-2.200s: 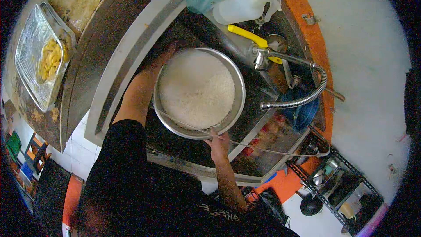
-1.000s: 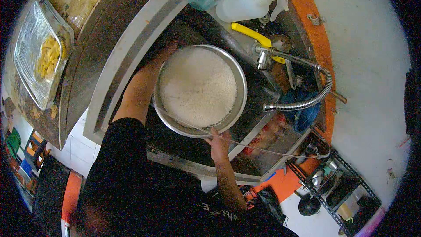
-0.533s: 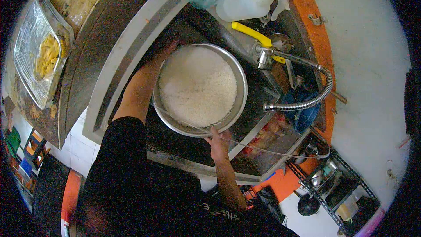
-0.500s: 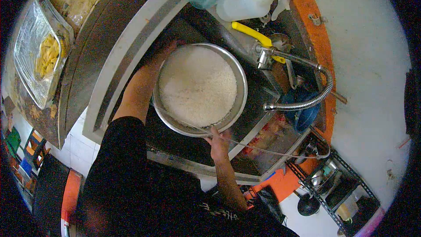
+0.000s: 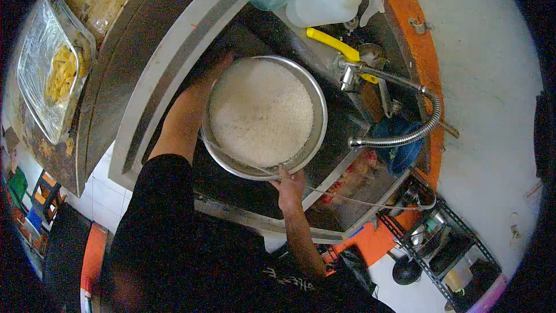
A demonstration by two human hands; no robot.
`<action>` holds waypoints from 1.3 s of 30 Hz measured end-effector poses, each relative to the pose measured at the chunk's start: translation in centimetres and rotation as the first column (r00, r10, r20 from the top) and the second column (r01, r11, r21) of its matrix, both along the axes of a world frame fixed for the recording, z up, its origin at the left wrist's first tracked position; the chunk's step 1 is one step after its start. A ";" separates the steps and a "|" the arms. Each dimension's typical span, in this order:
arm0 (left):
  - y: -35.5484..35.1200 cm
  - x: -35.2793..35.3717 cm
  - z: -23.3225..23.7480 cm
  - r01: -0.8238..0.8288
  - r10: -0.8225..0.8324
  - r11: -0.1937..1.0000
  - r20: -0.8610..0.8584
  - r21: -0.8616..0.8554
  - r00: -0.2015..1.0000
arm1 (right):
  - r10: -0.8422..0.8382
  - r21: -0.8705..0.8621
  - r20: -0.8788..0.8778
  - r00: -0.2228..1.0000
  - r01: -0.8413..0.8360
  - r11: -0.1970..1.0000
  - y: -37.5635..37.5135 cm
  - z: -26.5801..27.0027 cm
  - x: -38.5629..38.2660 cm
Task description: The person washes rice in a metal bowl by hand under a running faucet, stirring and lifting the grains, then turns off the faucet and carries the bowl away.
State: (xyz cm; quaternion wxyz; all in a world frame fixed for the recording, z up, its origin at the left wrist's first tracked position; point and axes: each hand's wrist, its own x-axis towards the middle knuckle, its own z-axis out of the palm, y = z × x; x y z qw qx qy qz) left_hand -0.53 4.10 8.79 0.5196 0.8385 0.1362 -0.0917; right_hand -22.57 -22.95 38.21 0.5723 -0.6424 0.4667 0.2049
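A wide metal bowl (image 5: 320, 113) filled with white rice (image 5: 260, 116) is in the sink, between my two hands. Its contents look cloudy on the left side. My right hand (image 5: 290, 189) grips the near rim, thumb on top and fingers underneath. At the bowl's far left side, my left hand (image 5: 222, 66) rests against the outer wall and rim; its fingers are mostly lost in shadow. A thin pale hose (image 5: 359, 200) runs across the near rim and passes by my right thumb.
A flexible metal faucet (image 5: 399, 139) arches over the sink's right side. Behind it lie a yellow-handled tool (image 5: 333, 43) and a blue basin (image 5: 408, 153). A white spray bottle (image 5: 324, 4) stands at the back. Wet scraps (image 5: 359, 171) lie right of the bowl. A wrapped tray (image 5: 49, 75) sits far left.
Both hands and the bowl stay almost in place. Only the cloudy patch over the rice looks slightly different.
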 end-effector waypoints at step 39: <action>-1.8 -1.1 -0.1 0.004 -0.005 0.999 0.023 0.031 1.000 | -0.008 -0.088 -0.089 0.996 0.000 0.996 -4.7 -5.6 -3.0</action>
